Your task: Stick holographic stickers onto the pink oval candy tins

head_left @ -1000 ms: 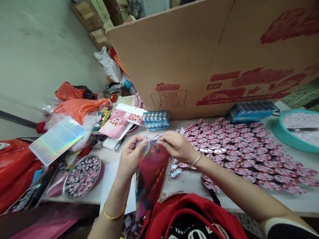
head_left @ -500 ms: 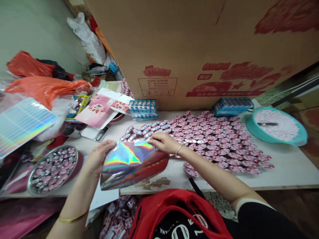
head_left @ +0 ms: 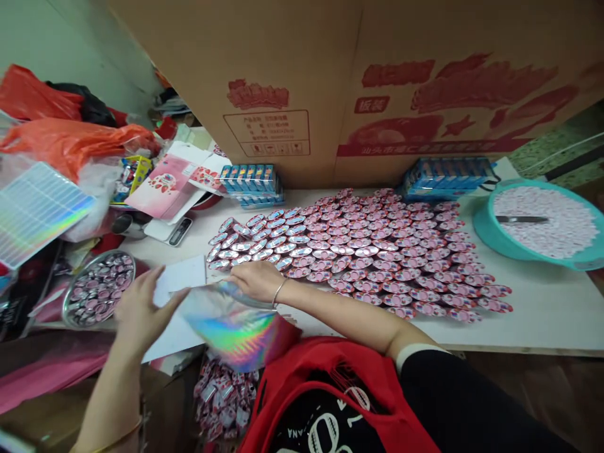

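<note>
Head view. A white table (head_left: 542,308) runs across the scene, backed by a large printed cardboard carton (head_left: 306,63); a pale green wall (head_left: 94,31) stands at upper left. Rows of pink oval pieces (head_left: 396,264) cover the middle of the table, with a teal basin (head_left: 519,245) to their right and a metal bowl (head_left: 68,308) of small pieces at left. The iridescent film (head_left: 236,330) hangs before the table's near edge, between the hands: the right hand (head_left: 257,280) pinches its upper edge, fingers closed; the left hand (head_left: 141,308) is spread, thumb apart from fingers. Whether the left thumb touches the film cannot be told. The film is motion-blurred, and its lower right end merges with the red garment (head_left: 302,358). The left hand partly hides the bowl; the frame crops the carton's top.
</note>
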Tool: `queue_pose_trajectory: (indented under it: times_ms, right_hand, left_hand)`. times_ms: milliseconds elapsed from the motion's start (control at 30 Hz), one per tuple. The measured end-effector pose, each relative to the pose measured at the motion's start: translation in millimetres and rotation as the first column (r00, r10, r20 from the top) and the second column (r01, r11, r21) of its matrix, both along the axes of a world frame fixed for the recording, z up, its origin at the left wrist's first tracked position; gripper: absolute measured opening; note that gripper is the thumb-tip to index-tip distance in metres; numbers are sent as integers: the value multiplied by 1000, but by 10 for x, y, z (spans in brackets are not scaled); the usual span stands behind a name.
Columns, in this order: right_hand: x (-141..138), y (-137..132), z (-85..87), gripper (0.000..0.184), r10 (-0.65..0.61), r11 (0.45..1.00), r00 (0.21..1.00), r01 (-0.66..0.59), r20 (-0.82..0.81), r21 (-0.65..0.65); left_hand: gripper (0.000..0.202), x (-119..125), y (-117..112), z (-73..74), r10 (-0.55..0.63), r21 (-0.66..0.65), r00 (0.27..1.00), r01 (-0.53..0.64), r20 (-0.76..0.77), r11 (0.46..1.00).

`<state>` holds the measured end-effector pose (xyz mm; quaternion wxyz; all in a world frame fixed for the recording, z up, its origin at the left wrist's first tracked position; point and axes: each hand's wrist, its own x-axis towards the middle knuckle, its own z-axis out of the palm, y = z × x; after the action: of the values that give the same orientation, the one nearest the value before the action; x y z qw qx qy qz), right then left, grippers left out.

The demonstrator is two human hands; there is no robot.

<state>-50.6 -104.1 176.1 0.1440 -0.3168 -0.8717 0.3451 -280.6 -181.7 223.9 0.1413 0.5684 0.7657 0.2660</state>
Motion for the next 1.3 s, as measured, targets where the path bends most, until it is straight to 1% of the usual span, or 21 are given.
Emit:
queue_pose_trajectory:
  times_ms: [33,67,133,200,267,333,400,467,533,567,633,667,733,800,900,1067,1133,1233,1267,1300]
  right_hand:
    - [-38,43,-41,31,10,1000,1000,-10,7,12]
    - [-68,97,-92,31,15,1000,1000,-15,11,18]
    - [-90,238,-220,32,11,1000,1000,-12,12,15]
    - [-45,410,-374,33,13,1000,1000,-13,12,3]
    - [54,591,-546,33,35,999,999,-35,17,-14]
    - [173,758,-725,32,48,998,998,-46,29,-44]
    - [269,891,-900,31,33,996,999,-30,43,-84]
    - [312,983,-1062,31,3,992,999,2,36,-129]
    - [303,1032,-1206,34,-44,979,999,41,-10,-198]
    - [283,1044,-1274,37,-78,968,996,65,-46,-244]
    - [230,1050,-1401,41,-177,929,976,122,-128,-349]
    - [201,1048,-1461,43,-233,905,958,151,-166,-398]
    - [151,1040,-1568,45,-336,857,918,204,-213,-473]
    - [116,1036,-1654,47,-410,816,888,255,-209,-519]
    - [85,1043,-1734,48,-477,770,864,320,-164,-551]
    - [40,1062,-1824,52,-538,728,827,357,-164,-585]
    - [15,1061,-1876,54,-567,675,813,367,-132,-640]
    - [-15,1055,-1963,55,-614,552,787,372,-62,-746]
    - [-20,1054,-1990,55,-624,524,780,371,-49,-767]
    - [-23,1055,-2013,54,-631,508,774,370,-43,-778]
  left_hand:
    - [56,126,67,-68,-81,33,994,84,-70,996]
    - [54,253,147,-156,-170,7,983,171,-69,985]
    - [36,458,328,-364,-310,-70,951,309,-1,949]
    - [32,549,514,-577,-377,-115,923,383,74,917]
    - [34,515,687,-776,-400,-147,909,414,115,898]
    - [35,404,835,-962,-396,-176,910,413,123,894]
    - [35,285,958,-1146,-380,-207,914,403,142,892]
    - [35,223,1058,-1327,-371,-243,915,400,158,884]
    - [31,245,1141,-1499,-370,-254,922,387,114,887]
    - [30,287,1176,-1577,-377,-239,923,383,75,892]
    - [37,413,1235,-1708,-413,-191,910,409,18,892]
    - [38,486,1259,-1760,-439,-174,898,435,12,884]
    - [34,624,1298,-1837,-478,-169,878,472,3,865]
    - [31,726,1326,-1884,-468,-170,882,455,-48,874]
    - [33,801,1349,-1919,-454,-164,882,432,-129,887]
    - [32,829,1337,-1991,-511,-169,836,485,-201,858]
    - [32,839,1322,-2040,-516,-149,827,495,-222,856]
    - [28,877,1291,-2107,-494,-82,835,489,-243,868]
    - [27,898,1273,-2121,-477,-53,843,480,-248,876]
    - [25,922,1245,-2128,-460,-25,851,470,-251,882]
